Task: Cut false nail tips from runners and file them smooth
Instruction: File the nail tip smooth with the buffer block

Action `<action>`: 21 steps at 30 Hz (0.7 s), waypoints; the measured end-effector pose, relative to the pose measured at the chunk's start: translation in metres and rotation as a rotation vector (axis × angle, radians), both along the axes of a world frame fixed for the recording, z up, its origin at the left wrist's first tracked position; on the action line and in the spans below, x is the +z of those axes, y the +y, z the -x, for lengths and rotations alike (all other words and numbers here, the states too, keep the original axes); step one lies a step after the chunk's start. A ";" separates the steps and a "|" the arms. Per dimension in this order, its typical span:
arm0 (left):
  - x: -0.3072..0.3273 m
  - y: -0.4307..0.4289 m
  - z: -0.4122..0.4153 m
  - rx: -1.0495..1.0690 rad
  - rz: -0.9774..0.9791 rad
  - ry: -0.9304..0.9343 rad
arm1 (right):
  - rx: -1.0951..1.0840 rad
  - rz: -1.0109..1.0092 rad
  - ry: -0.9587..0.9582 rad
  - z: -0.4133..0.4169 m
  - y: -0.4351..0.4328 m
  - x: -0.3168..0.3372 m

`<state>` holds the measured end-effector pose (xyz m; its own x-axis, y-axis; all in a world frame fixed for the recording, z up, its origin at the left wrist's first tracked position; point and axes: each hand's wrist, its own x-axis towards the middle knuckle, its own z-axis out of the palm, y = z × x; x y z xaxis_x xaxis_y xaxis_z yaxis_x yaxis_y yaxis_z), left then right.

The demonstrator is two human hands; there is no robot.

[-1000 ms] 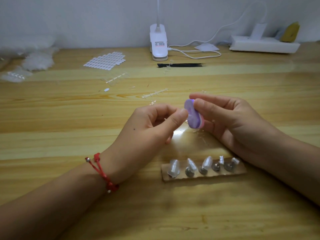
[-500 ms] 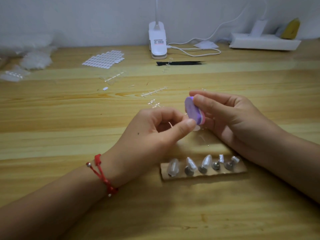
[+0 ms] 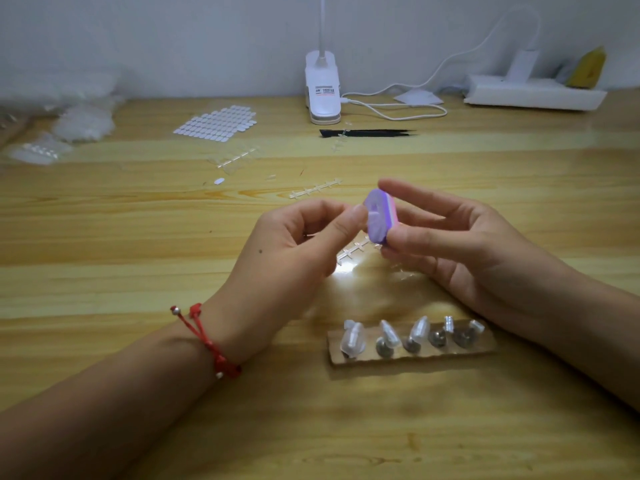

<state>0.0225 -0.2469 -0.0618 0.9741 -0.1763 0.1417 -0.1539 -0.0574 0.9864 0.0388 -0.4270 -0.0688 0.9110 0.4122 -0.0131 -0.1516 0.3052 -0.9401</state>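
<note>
My right hand (image 3: 460, 244) pinches a small purple and pink buffer block (image 3: 378, 216) between thumb and fingers, above the wooden table (image 3: 104, 237). My left hand (image 3: 294, 251) is curled with thumb and forefinger pinched together right against the block's purple face; a nail tip between them is too small to make out. A clear empty runner (image 3: 353, 251) lies on the table under the hands. Another runner (image 3: 315, 189) lies just beyond them. In front of me a brown holder strip (image 3: 412, 353) carries clear nail tips (image 3: 352, 337) on small metal stands.
Black tweezers (image 3: 367, 133) lie near a white clip lamp (image 3: 322, 91) at the back. A sheet of white oval stickers (image 3: 218, 123) and bags of clear tips (image 3: 83, 123) sit at the back left. A white power strip (image 3: 533, 93) is at the back right.
The buffer block has risen and turned in my right hand. My left hand's pinch moved up along the block's purple face.
</note>
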 end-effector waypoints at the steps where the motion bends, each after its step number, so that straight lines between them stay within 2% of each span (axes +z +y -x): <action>1: 0.000 0.000 0.000 -0.003 0.009 -0.003 | -0.001 0.023 -0.031 0.001 0.001 -0.001; 7: -0.002 0.005 -0.005 -0.057 0.100 0.053 | -0.057 0.112 -0.174 0.004 0.004 -0.001; 10: -0.004 0.005 -0.005 -0.091 0.049 0.025 | -0.072 0.156 -0.212 0.006 0.005 -0.001; 15: -0.003 0.004 -0.005 -0.115 0.063 0.049 | -0.152 0.137 -0.185 0.005 0.004 -0.001; 18: -0.003 0.003 -0.005 -0.117 0.098 0.065 | -0.091 0.171 -0.204 0.006 0.006 -0.001; 21: -0.004 0.003 -0.005 -0.145 0.053 0.060 | -0.152 0.137 -0.169 0.003 0.005 -0.002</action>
